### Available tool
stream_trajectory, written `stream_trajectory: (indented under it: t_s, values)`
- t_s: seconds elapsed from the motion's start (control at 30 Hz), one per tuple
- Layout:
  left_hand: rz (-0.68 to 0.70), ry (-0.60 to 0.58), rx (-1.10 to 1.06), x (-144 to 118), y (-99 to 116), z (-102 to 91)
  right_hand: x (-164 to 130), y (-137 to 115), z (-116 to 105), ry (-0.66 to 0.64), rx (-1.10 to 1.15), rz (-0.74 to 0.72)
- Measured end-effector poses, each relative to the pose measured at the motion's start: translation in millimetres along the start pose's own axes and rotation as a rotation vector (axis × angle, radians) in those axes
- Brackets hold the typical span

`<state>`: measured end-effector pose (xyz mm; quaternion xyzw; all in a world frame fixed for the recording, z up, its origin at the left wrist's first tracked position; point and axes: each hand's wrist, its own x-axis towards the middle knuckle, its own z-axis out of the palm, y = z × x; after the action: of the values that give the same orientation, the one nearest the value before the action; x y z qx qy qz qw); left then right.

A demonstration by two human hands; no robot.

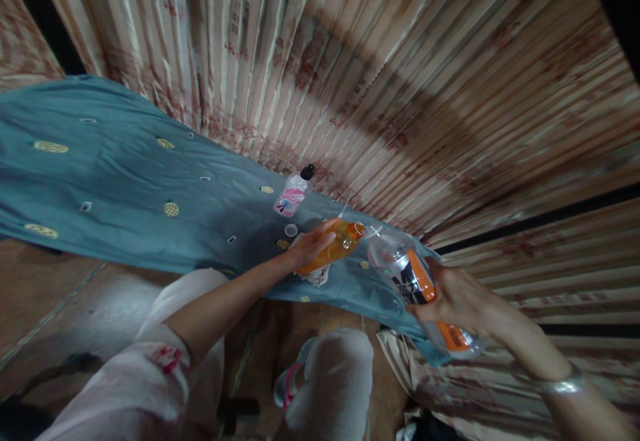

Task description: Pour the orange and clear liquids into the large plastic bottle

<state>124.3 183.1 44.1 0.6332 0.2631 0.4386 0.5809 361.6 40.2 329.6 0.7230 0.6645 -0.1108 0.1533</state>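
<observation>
Near the frame's centre, your left hand [313, 244] has its fingers wrapped round the orange bottle [343, 241]; right of it, your right hand [457, 299] grips the clear bottle [393, 253], necks together. This looks like pouring; the next move calls for steady alignment.

Glossy plastic bottle [409, 277], shiny metal bangle [561, 384]

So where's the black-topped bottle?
In the head view, the bottle is left of centre on the teal cloth, between the curtain and left hand.
</observation>
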Motion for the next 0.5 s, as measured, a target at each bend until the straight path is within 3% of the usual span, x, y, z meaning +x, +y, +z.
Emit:
stream_trajectory:
  t_s: [0.5]
  values:
    - [-0.046,-0.037,-0.063,1.9,-3.8,0.8,0.0,0.8,1.0,0.006,-0.002,-0.038]
